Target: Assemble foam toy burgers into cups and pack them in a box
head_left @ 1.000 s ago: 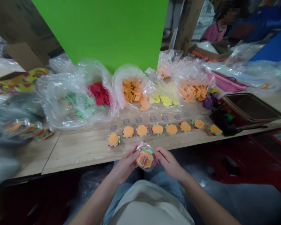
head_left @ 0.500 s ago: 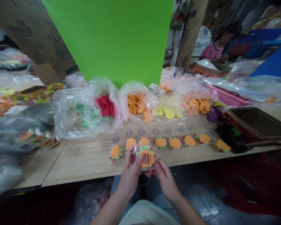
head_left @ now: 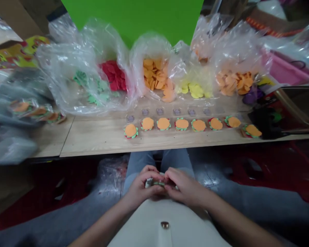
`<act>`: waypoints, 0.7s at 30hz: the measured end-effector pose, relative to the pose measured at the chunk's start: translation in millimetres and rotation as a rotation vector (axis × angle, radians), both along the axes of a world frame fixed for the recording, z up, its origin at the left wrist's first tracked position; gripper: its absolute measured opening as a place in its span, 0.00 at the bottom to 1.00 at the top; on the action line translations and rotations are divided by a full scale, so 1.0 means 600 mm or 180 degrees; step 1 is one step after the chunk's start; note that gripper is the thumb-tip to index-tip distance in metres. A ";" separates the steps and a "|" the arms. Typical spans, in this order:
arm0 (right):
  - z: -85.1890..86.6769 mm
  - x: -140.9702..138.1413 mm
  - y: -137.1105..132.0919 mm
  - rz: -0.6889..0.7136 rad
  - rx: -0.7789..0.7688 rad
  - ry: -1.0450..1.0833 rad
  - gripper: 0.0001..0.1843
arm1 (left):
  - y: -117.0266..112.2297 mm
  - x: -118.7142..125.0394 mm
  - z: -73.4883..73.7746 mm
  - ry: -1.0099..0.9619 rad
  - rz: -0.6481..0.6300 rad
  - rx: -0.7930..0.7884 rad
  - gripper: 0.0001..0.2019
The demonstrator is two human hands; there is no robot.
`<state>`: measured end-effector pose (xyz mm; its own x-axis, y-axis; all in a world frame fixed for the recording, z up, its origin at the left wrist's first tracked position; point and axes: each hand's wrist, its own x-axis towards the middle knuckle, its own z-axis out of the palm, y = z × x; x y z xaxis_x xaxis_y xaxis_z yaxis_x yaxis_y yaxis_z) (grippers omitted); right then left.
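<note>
Both hands curled and closed together over lap, fingers wrapped around a small item point(head_left: 157, 184); mostly hidden, only a green edge and some whitish clear plastic show. Left hand point(head_left: 141, 187) and right hand point(head_left: 185, 188) touch at the fingertips. Just ahead, across the table edge, a row of eight foam burgers point(head_left: 163, 124) lies on the wooden table point(head_left: 98, 144). Beyond them, upper middle of frame: clear bags of red discs point(head_left: 113, 76), orange discs point(head_left: 154, 73), yellow pieces point(head_left: 193, 91).

Item point(head_left: 151, 183) between the hands point(head_left: 186, 187) mostly hidden by fingers, I can't read it; packets point(head_left: 33, 111) at the counter's point(head_left: 98, 144) left edge blurred.
</note>
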<state>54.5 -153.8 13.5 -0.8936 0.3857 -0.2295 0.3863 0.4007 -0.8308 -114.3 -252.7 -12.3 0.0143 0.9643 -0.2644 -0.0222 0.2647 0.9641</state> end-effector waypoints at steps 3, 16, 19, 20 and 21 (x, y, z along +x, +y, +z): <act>0.007 0.008 -0.004 0.0395 0.0538 -0.0099 0.02 | -0.004 0.008 -0.004 0.0366 0.0151 0.0136 0.11; -0.050 0.024 -0.026 0.0580 0.1352 0.0160 0.05 | 0.001 0.023 -0.009 0.1100 -0.0266 0.0425 0.06; -0.059 0.028 -0.029 0.0490 0.1388 0.0265 0.05 | -0.001 0.026 -0.010 0.1160 -0.0234 0.0492 0.06; -0.062 0.028 -0.030 0.0474 0.1389 0.0304 0.05 | -0.002 0.027 -0.011 0.1180 -0.0223 0.0500 0.06; -0.064 0.029 -0.031 0.0466 0.1384 0.0342 0.05 | -0.003 0.027 -0.013 0.1194 -0.0215 0.0500 0.06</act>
<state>71.8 -172.2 -25.1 -0.9557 0.2936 0.0222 0.2207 0.7642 -0.6060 -97.8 -254.7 -20.1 0.0097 0.9935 -0.1131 0.3510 0.1025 0.9307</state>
